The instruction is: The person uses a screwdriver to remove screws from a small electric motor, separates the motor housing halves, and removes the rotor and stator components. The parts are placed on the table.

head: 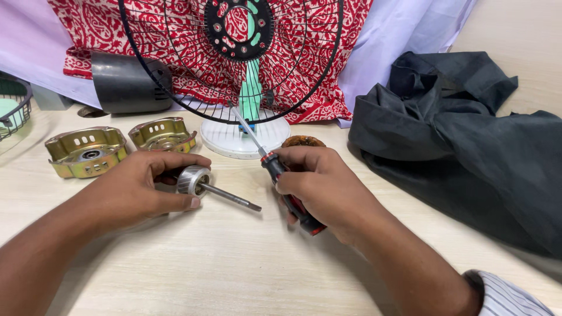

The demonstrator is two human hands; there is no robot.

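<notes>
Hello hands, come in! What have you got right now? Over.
Left hand grips the silver rotor with shaft. Right hand grips the red-and-black screwdriver, tip up toward the fan guard. Nothing between them.

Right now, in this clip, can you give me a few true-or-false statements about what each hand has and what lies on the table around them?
1. The left hand holds a silver cylindrical motor rotor with a steel shaft. True.
2. The right hand holds a pair of pliers. False: its grip is shut on a red-and-black-handled screwdriver.
3. Two brass-coloured metal motor end covers lie on the pale wooden table beyond the left hand. True.
4. The crumpled dark grey cloth lies left of the left hand. False: it lies to the right, beyond the right hand.
5. A black wire fan guard stands behind the hands, above a white round base. True.
</notes>
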